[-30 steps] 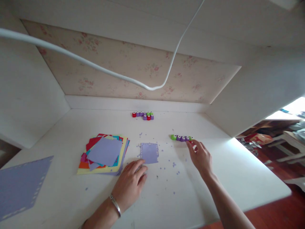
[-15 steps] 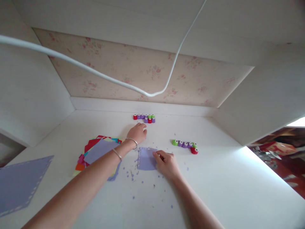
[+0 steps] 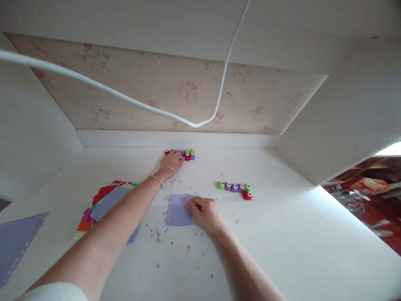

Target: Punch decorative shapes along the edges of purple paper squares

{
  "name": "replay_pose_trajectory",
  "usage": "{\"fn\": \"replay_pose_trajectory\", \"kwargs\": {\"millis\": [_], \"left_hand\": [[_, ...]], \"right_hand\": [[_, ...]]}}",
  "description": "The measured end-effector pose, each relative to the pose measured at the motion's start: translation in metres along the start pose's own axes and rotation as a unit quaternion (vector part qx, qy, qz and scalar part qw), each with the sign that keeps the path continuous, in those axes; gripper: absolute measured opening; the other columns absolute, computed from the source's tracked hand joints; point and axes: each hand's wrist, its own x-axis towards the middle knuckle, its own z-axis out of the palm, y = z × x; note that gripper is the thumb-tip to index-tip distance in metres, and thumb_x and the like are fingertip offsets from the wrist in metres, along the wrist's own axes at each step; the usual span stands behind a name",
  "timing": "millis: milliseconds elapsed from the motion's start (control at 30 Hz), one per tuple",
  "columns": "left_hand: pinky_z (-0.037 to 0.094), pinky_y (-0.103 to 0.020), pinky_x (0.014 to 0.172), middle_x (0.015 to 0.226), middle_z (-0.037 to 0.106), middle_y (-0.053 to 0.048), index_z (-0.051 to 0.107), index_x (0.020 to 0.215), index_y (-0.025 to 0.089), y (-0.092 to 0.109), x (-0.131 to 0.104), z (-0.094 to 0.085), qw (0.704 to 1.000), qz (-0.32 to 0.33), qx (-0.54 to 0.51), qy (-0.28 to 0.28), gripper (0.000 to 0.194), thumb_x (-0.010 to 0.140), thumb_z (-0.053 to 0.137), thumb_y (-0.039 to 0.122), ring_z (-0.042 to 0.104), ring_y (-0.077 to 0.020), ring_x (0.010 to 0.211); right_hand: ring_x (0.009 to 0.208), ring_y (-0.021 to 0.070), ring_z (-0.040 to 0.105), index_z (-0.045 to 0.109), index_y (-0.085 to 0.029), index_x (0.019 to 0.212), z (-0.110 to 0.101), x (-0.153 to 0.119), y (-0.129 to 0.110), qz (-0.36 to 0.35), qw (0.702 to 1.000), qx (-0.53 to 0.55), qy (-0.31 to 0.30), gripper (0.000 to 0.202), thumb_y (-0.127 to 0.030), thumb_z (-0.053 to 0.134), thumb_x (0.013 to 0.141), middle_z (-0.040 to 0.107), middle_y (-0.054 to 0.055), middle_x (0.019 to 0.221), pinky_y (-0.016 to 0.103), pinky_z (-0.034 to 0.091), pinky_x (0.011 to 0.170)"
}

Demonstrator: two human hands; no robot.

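My left hand [image 3: 172, 162] is stretched forward to the far row of small red, purple and green punches [image 3: 187, 156], its fingers over the left part of the row. Whether it grips one of them cannot be made out. My right hand [image 3: 205, 212] rests on the white table [image 3: 275, 242], fingers closed on the right edge of a small purple paper sheet [image 3: 178, 210]. Cut-out holes run along the left and top edges of that sheet. Right of it sits a second row of punches [image 3: 234, 187], green, purple and red.
A stack of coloured paper [image 3: 109, 202] lies partly under my left forearm. Another purple sheet [image 3: 20, 240] is at the far left. Purple paper bits dot the table. A white cable [image 3: 140, 102] hangs across the view before the flowered wall.
My left hand has moved forward, onto the far punches. My right hand stays on the sheet's edge. The view has shifted, so the table things appear further left.
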Motion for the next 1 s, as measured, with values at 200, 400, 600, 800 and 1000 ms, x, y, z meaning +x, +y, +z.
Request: {"fn": "replay_pose_trajectory", "kwargs": {"millis": [200, 400, 600, 800, 1000], "left_hand": [[0.051, -0.044, 0.089, 0.118, 0.062, -0.009, 0.06, 0.118, 0.018, -0.013, -0.011, -0.015, 1.0, -0.002, -0.004, -0.024, 0.029, 0.093, 0.057, 0.033, 0.062, -0.0235, 0.103], [0.05, -0.032, 0.093, 0.106, 0.074, -0.002, 0.067, 0.117, 0.024, -0.032, -0.068, -0.04, 0.997, 0.021, -0.064, -0.035, 0.032, 0.087, 0.059, 0.033, 0.068, -0.0225, 0.1], [0.056, -0.024, 0.083, 0.108, 0.073, 0.001, 0.069, 0.113, 0.025, -0.048, -0.167, -0.06, 0.977, 0.095, -0.186, -0.052, 0.03, 0.088, 0.058, 0.038, 0.071, -0.0166, 0.09], [0.055, -0.028, 0.093, 0.111, 0.072, -0.001, 0.068, 0.114, 0.024, -0.056, -0.219, -0.052, 0.968, 0.148, -0.204, -0.012, 0.026, 0.091, 0.057, 0.031, 0.069, -0.0182, 0.099], [0.055, -0.032, 0.094, 0.11, 0.072, -0.004, 0.065, 0.116, 0.022, -0.057, -0.227, -0.044, 0.958, 0.198, -0.207, -0.014, 0.026, 0.091, 0.057, 0.022, 0.067, -0.0183, 0.102]], "right_hand": [[0.059, 0.0119, 0.056, 0.07, -0.021, 0.081, 0.0, -0.004, -0.001, -0.06, 0.998, 0.024, 0.017, 0.025, -0.033, 0.052, 0.093, 0.066, 0.001, 0.069, 0.023, 0.042, 0.057], [0.085, 0.0196, 0.063, 0.071, -0.022, 0.095, -0.004, -0.015, -0.012, -0.18, 0.984, 0.0, -0.014, 0.018, -0.036, 0.062, 0.087, 0.071, 0.005, 0.09, 0.033, 0.048, 0.078], [0.098, 0.0232, 0.062, 0.07, -0.025, 0.102, -0.003, -0.019, -0.017, -0.23, 0.97, -0.04, -0.062, 0.024, -0.04, 0.068, 0.083, 0.072, 0.004, 0.104, 0.041, 0.046, 0.091], [0.098, 0.021, 0.065, 0.07, -0.025, 0.103, 0.0, -0.02, -0.017, -0.25, 0.965, -0.046, -0.071, 0.018, -0.034, 0.058, 0.092, 0.073, 0.004, 0.103, 0.038, 0.048, 0.091], [0.095, 0.0191, 0.066, 0.07, -0.024, 0.102, 0.003, -0.021, -0.018, -0.251, 0.963, -0.065, -0.074, 0.019, -0.028, 0.053, 0.095, 0.073, 0.003, 0.1, 0.037, 0.052, 0.089]]}}
